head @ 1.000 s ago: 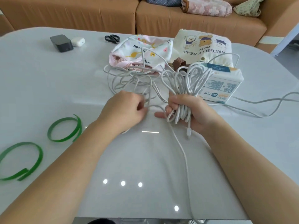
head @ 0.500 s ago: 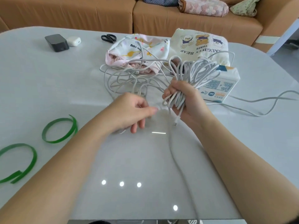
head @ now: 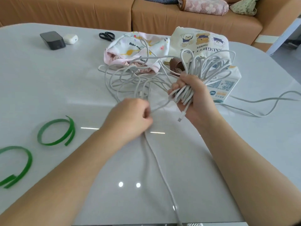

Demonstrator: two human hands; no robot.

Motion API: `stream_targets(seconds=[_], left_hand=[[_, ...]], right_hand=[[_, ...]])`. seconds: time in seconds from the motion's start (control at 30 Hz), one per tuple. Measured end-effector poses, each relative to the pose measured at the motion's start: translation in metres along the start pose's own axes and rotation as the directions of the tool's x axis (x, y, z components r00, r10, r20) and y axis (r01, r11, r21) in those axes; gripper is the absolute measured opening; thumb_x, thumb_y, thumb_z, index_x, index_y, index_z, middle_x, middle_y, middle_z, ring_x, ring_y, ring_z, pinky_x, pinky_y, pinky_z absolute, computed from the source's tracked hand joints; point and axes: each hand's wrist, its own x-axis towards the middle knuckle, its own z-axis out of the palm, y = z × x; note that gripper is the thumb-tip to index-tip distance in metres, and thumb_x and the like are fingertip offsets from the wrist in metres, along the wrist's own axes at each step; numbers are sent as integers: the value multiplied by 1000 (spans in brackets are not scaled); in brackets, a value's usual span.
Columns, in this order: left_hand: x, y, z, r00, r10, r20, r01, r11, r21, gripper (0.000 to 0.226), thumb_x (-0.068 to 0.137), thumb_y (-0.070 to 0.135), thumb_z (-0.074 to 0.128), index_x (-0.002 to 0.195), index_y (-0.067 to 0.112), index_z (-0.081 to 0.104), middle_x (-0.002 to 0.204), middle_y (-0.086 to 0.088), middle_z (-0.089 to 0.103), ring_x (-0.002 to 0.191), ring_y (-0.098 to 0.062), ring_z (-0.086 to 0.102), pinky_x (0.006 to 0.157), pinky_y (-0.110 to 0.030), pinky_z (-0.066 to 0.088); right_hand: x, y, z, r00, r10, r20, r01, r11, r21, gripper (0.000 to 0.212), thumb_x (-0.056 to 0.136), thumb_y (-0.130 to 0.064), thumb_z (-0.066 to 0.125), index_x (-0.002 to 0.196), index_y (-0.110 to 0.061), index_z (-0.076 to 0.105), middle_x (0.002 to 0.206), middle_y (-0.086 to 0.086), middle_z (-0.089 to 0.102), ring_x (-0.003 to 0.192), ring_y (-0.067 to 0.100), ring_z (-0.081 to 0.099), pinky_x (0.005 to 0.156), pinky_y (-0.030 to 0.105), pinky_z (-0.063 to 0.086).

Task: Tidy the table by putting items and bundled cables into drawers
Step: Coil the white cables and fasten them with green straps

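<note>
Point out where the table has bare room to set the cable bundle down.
Bare table lies left, between the black box and the green ties. The far middle is crowded: loose cable, printed pouches and the tissue pack sit together.

Two bare forearms take up the lower half of the frame. The left forearm [head: 65,168] comes in from the lower left corner as a broad, smooth wedge that narrows to the wrist near the centre. The right forearm [head: 244,160] enters from the lower right corner and tapers the same way. Both are uncovered along their whole visible length, from frame edge to wrist. The left hand [head: 130,115], at the centre, is bare and shows its back and knuckles. The right hand [head: 197,98], just right of centre, is bare too and shows the fleshy base of the thumb. Its fingers [head: 175,86] end in short, plain nails.
</note>
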Motion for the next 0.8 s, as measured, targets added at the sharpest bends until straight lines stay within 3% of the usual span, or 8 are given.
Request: stream_targets(seconds=[0.13, 0.23, 0.3, 0.4, 0.53, 0.67, 0.73, 0.8], left_hand=[[11, -24, -21, 952, -66, -298, 112, 984, 140, 5, 78, 28, 63, 77, 24, 61, 76, 0, 66, 80, -31, 60, 63, -29, 39], [16, -40, -28, 949, -199, -245, 199, 980, -25, 22, 77, 37, 69, 64, 22, 60, 58, 7, 57, 68, -20, 58, 58, -27, 37], [18, -41, -26, 947, -290, -140, 243, 929, -279, 28, 78, 40, 71, 61, 20, 64, 47, 6, 54, 48, -8, 50, 50, -24, 35], [19, -36, -27, 929, -357, 93, 322, 664, -675, 14, 84, 25, 70, 73, 18, 67, 46, 8, 60, 33, -2, 41, 38, -15, 29], [22, -38, -33, 896, -383, 224, 365, 350, -863, 9, 89, 13, 63, 82, 17, 60, 49, 7, 59, 34, -1, 47, 33, -11, 31], [26, -41, -38, 914, -326, 241, 186, -189, -964, 16, 94, 7, 46, 88, 16, 57, 59, 3, 51, 38, -4, 40, 37, -14, 30], [26, -40, -39, 942, -273, 194, 104, -311, -945, 21, 93, 7, 40, 97, 13, 60, 77, -3, 61, 56, -10, 56, 50, -17, 42], [25, -38, -35, 976, -185, 115, 50, -321, -946, 33, 92, 6, 32, 113, 9, 56, 105, -11, 66, 84, -18, 65, 65, -24, 49]], right_hand=[[-3, -8, -9, 998, 60, -14, -61, 997, -44, 27, 91, -4, 44, 66, -13, 51, 55, -2, 41, 53, 11, 48, 60, 25, 37], [-2, -11, -12, 997, 58, -46, -66, 979, -193, 15, 84, -6, 50, 72, -13, 46, 56, -1, 40, 51, 12, 46, 55, 26, 33], [-2, -11, -13, 995, 95, -39, -103, 948, -300, 12, 79, -7, 53, 73, -13, 44, 55, 0, 40, 49, 13, 44, 52, 26, 32], [-4, -10, -13, 986, 165, -13, -158, 912, -380, 14, 76, -8, 55, 70, -13, 43, 55, 1, 38, 49, 13, 40, 51, 26, 33], [-6, -13, -15, 990, 137, -26, -135, 893, -429, 14, 76, -7, 56, 70, -12, 44, 54, 2, 39, 49, 14, 40, 52, 27, 33], [-5, -13, -16, 995, 96, -32, -101, 895, -434, 15, 76, -7, 56, 70, -12, 42, 55, 3, 38, 49, 16, 38, 51, 29, 30], [-7, -12, -15, 993, 116, -20, -112, 889, -443, 14, 75, -7, 56, 72, -11, 44, 56, 3, 38, 50, 16, 37, 51, 28, 32], [-9, -12, -14, 991, 135, -9, -125, 885, -449, 12, 74, -7, 57, 73, -10, 46, 57, 4, 39, 52, 16, 39, 50, 26, 36]])
